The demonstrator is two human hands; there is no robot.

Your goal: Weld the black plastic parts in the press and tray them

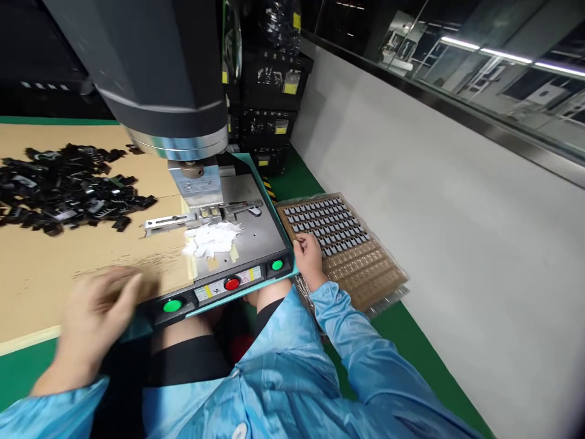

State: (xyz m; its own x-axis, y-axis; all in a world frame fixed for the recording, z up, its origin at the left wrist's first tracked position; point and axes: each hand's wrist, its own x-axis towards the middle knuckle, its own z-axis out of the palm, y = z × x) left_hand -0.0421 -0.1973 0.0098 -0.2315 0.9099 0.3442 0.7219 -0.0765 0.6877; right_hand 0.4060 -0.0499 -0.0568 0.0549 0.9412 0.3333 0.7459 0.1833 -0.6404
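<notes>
My right hand (pixel 309 256) is at the left edge of a brown parts tray (pixel 365 277), thumb and fingers pinched together. Whatever they hold, if anything, is too small to make out. Rows of small pale parts with dark ends (pixel 331 222) fill the far portion of this tray. My left hand (pixel 103 305), smeared by motion, hovers over the front of the tan tabletop (pixel 36 274), beside the machine's left green button (pixel 172 306). Its fingertips are too blurred to show a grip. A metal fixture (pixel 210 212) sits on the machine bed under the press head (pixel 183 134).
A pile of black parts (pixel 68 189) lies on the tabletop. White scraps (pixel 212 239) rest before the fixture. A red button (pixel 231 284) and another green button (pixel 276 264) line the machine's front. Black bins (pixel 269 85) stack behind; a white wall (pixel 411 183) stands right.
</notes>
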